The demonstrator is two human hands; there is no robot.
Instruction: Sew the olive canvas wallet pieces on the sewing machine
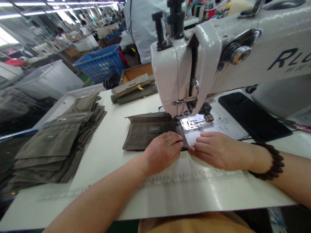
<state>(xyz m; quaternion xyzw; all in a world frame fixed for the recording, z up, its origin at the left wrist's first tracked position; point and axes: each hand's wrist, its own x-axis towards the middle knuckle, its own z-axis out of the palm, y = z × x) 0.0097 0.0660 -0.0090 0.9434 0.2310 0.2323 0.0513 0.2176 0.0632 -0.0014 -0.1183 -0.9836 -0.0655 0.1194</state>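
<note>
A dark olive fabric bag panel [138, 137] with a small label lies flat on the table, its right edge by the presser foot of the white sewing machine [167, 76]. Its upper edge is folded into a flap. My left hand [165, 147] rests on the panel's lower right part, fingers curled together and pressing on the cloth. At the lower right corner, the fingertips of my right hand [216, 150] are closed at the panel's edge; the thumb is partly hidden. The metal needle plate [194, 124] is lit, just beyond my right hand.
Similar panels [52, 136] are stacked at the left. Behind lie zippered fabric pieces [136, 87] and a blue crate [100, 63]. A black phone [252, 115] lies at right, near pink-handled scissors [301, 126]. A ruler scale [175, 181] runs along the table front. Another person [145, 29] stands behind the machine.
</note>
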